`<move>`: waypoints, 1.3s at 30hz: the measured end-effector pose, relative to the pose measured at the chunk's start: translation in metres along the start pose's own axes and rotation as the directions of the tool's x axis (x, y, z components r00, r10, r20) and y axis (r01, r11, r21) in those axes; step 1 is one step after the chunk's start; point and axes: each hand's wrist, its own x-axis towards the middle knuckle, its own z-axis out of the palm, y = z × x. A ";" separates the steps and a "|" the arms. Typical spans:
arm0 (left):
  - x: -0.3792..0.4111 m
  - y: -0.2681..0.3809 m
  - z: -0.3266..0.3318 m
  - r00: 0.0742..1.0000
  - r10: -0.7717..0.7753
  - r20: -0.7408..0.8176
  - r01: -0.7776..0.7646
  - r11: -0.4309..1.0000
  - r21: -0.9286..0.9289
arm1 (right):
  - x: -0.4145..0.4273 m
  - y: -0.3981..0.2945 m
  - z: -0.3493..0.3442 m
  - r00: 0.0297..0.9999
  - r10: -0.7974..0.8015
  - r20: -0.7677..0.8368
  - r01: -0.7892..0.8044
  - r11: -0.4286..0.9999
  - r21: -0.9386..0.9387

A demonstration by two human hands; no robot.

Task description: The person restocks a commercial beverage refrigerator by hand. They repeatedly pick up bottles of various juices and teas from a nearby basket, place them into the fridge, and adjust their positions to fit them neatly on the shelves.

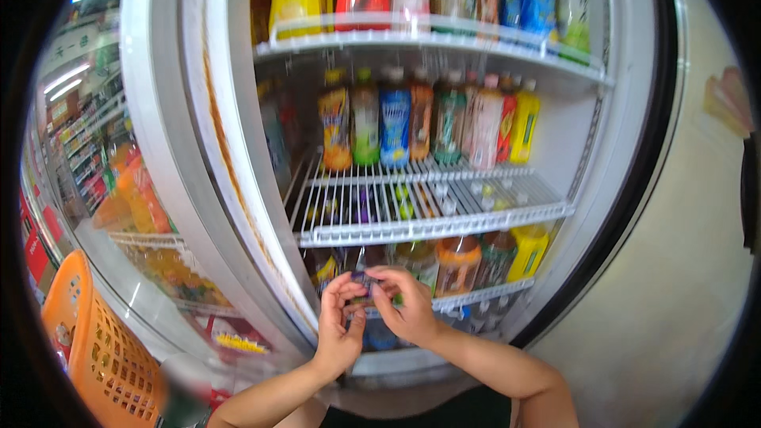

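Note:
Both hands meet low in the middle of the head view, before the lower shelves of an upright drinks fridge. My left hand [342, 321] curls around the left side of a small dark purple item [361, 285], whose kind I cannot tell. From the right, my right hand [404, 303] has its fingertips on the same item. Behind the hands, large bottles stand on a wire shelf, among them an orange-capped bottle [458, 264]. Above is a wire shelf [440, 223] with a row of drink bottles at its back, including a blue-labelled bottle [395, 128].
An orange plastic basket [119, 362] stands at lower left. The fridge's white door frame [238, 148] rises on the left, with a rusty strip. More bottles fill the top shelf [416, 38]. A pale wall [642, 285] is on the right.

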 end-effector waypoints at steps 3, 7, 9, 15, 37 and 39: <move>0.051 0.052 0.028 0.984 0.169 0.048 -0.172 0.982 0.073 | 0.049 -0.022 -0.042 0.992 -0.098 -0.077 0.099 0.995 0.002; 0.138 0.122 0.063 0.912 0.404 0.063 -0.409 0.909 0.079 | 0.129 -0.058 -0.089 0.935 -0.315 -0.164 0.291 0.944 -0.153; 0.178 0.153 0.067 0.869 0.494 0.027 -0.495 0.866 0.071 | 0.163 -0.071 -0.098 0.927 -0.323 -0.190 0.295 0.942 -0.161; 0.250 0.229 0.043 0.624 0.761 -0.180 -0.581 0.605 0.545 | 0.249 -0.108 -0.081 0.953 -0.283 -0.111 0.285 0.958 0.003; 0.312 0.233 -0.003 0.740 0.586 -0.330 -0.214 0.670 0.711 | 0.315 -0.096 0.004 0.996 -0.077 0.047 0.061 0.960 0.273; 0.310 0.223 0.007 0.657 0.702 -0.275 -0.352 0.608 0.712 | 0.317 -0.095 -0.003 0.993 -0.120 0.018 0.112 0.959 0.259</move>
